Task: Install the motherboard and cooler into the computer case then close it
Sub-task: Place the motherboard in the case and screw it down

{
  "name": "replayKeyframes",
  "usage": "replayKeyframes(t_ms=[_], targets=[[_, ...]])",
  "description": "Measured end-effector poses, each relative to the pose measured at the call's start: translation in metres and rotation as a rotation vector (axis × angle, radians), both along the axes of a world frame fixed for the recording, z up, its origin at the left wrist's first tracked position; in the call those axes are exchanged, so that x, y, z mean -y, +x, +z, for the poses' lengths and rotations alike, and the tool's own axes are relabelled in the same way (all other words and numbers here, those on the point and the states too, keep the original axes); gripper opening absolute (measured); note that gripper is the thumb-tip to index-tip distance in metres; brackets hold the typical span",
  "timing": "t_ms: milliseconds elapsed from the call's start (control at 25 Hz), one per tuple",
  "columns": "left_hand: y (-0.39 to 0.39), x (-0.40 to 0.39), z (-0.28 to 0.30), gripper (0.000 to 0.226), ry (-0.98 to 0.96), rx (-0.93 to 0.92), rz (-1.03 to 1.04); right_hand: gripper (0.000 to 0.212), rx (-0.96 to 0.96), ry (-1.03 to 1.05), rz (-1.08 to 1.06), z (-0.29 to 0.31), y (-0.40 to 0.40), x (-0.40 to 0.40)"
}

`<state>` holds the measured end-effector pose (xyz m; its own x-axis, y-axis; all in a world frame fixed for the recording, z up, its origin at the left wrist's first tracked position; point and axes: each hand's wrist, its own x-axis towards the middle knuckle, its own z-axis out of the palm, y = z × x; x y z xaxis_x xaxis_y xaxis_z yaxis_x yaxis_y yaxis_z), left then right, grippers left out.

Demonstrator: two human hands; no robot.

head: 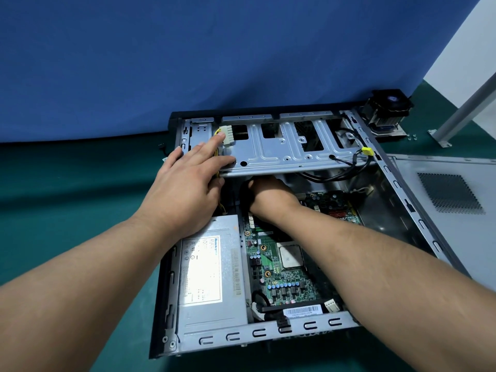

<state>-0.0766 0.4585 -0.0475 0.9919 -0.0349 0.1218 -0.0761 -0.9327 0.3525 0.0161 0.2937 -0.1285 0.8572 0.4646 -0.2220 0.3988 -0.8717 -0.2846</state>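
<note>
1. The motherboard (281,264) lies inside the open computer case (308,324).
2. The left hand (185,189), fingers straight, rests on the drive bracket (281,154); the right hand (268,197) reaches beneath, grip hidden.
3. The cooler (386,111) and side panel (451,200) wait on the tabletop (67,183), uninstalled.

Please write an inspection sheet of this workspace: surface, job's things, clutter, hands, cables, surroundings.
Surface: green mat.
Job's things: open computer case; motherboard lies inside beside the power supply; cooler stands outside, behind the case; side panel lies at right.
Clutter: small screws near the cooler.
Hands: left hand rests on the drive cage, fingers straight; right hand reaches under it, fingers hidden.
Cables: white connector with yellow wires; black cables with yellow plug.
Surroundings: blue backdrop; metal post.
</note>
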Motion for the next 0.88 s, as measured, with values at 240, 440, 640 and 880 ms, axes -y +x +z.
replayKeyframes(t_ms=[240, 440, 640, 880], targets=[[0.0002, 0.0003, -0.0006, 0.046, -0.005, -0.006, 0.0, 0.027, -0.018, -0.006, 0.008, 0.0018, 0.0002, -0.0008], [-0.0002, 0.0001, -0.0009, 0.045, -0.014, -0.004, 0.001, 0.03, 0.031, -0.058, 0.082, 0.0018, -0.0006, -0.0031], [-0.0005, 0.0006, 0.0003, 0.045, -0.016, -0.001, 0.003, 0.029, 0.018, -0.063, 0.099, 0.0029, 0.0016, -0.0003], [-0.0003, 0.0008, 0.0001, 0.045, -0.012, 0.001, 0.003, 0.022, -0.034, -0.035, 0.04, 0.0004, 0.0039, -0.0033]])
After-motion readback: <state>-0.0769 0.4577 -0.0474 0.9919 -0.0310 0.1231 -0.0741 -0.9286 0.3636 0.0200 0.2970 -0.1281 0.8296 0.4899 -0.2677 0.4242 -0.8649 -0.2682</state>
